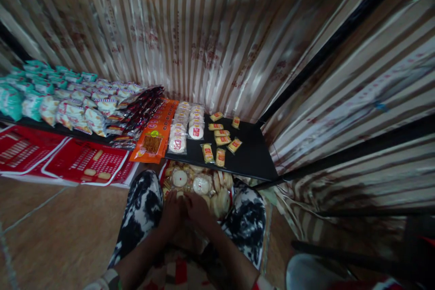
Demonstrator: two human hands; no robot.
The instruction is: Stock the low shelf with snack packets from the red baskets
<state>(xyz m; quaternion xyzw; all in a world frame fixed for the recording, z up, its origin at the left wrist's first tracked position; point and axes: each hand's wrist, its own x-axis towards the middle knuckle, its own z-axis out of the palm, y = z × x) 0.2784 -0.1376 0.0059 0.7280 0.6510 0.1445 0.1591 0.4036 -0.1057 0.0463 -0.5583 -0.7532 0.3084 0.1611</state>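
My left hand (172, 212) and my right hand (197, 209) are close together between my knees, at the near side of a container of wrapped snacks (201, 185). Both have curled fingers, with something small and pale at their tips that I cannot make out. Round white rice crackers (179, 178) in clear wrappers and pale round biscuits (220, 201) fill the container beyond my hands. Above it, on a black shelf (249, 156), several small yellow wrapped biscuits (222, 140) lie scattered.
Left of them are rows of wrapped white crackers (177, 138), an orange snack bag (152, 138), dark packets (139, 115), and white and teal packets (34, 84). Red bags (84, 161) lie below. A striped curtain (204, 31) and black frame bar (306, 68) border the shelf.
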